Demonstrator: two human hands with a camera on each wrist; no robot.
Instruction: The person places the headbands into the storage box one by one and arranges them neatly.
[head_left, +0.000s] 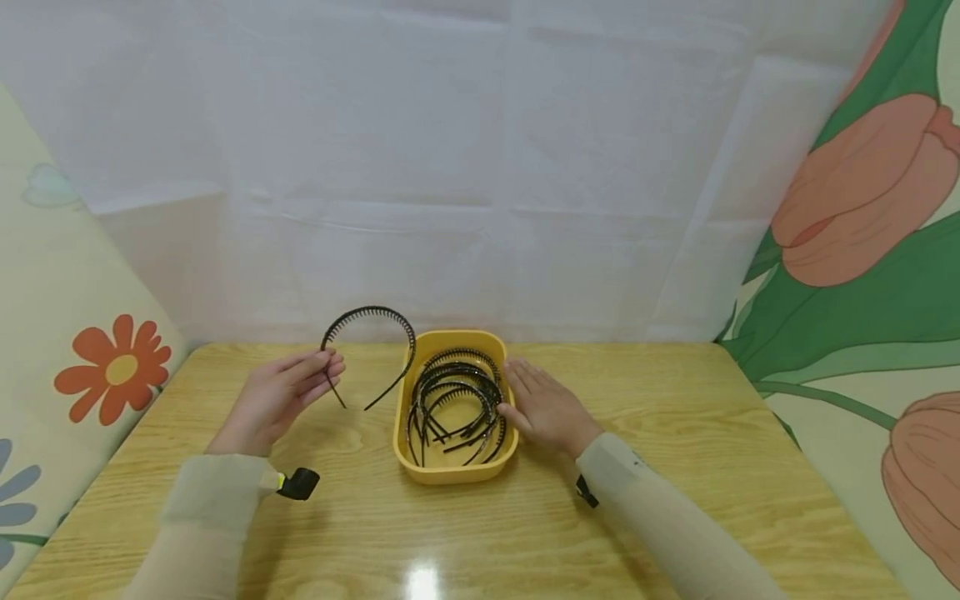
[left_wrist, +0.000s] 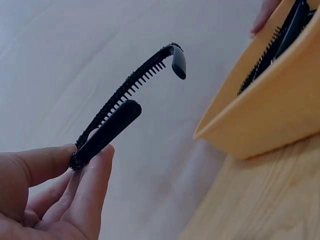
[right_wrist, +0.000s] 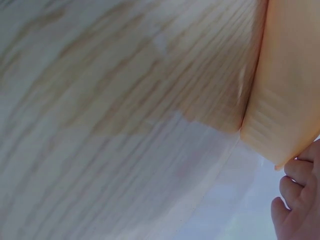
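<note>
In the right wrist view the right hand (right_wrist: 300, 200) is cut off at the lower right corner, only a few knuckles showing beside the yellow tray (right_wrist: 290, 90), whose contents are out of sight. The left wrist view crops the tray (left_wrist: 270, 115) too (top and right), and the headbands (head_left: 453, 400) inside tangle too closely to count.

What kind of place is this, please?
Probably a small set-up corner for recording handwork, not an ordinary room. A wooden table stands against a creased white sheet, with flower-print cloth at the sides. On it is only a yellow tray of black toothed headbands.
</note>
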